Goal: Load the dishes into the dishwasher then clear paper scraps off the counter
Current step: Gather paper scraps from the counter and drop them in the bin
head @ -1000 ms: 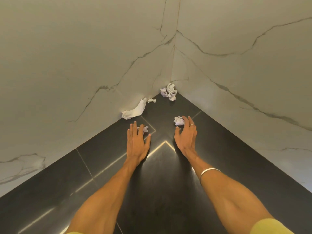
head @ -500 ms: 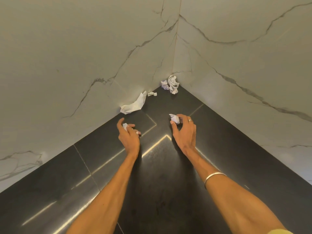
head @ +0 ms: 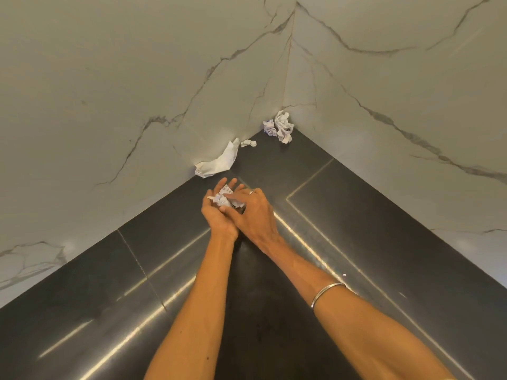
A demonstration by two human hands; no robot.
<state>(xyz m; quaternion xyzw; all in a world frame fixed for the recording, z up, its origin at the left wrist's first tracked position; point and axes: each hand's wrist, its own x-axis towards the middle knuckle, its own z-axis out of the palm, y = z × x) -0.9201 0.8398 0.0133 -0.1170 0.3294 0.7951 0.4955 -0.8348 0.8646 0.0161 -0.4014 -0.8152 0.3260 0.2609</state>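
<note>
My two hands meet above the black counter [head: 356, 242] near its inner corner. My left hand [head: 216, 219] lies palm up with its fingers spread, and crumpled paper scraps [head: 223, 199] rest in it. My right hand [head: 256, 215] reaches over from the right, its thumb and fingers pinching a scrap against the left palm. A long white paper scrap [head: 219, 163] leans on the wall just beyond my hands. A tiny scrap [head: 248, 143] lies beside it. A crumpled paper wad [head: 279, 126] sits in the far corner.
Marble-patterned walls [head: 137, 91] rise on both sides and meet at the corner, closing off the counter's back. The dark, glossy counter surface widens toward me. No dishes or dishwasher are in view.
Each hand lifted a small crumpled scrap off the counter. The hands then came together, and the scraps now sit in my upturned left palm under my right fingers.
</note>
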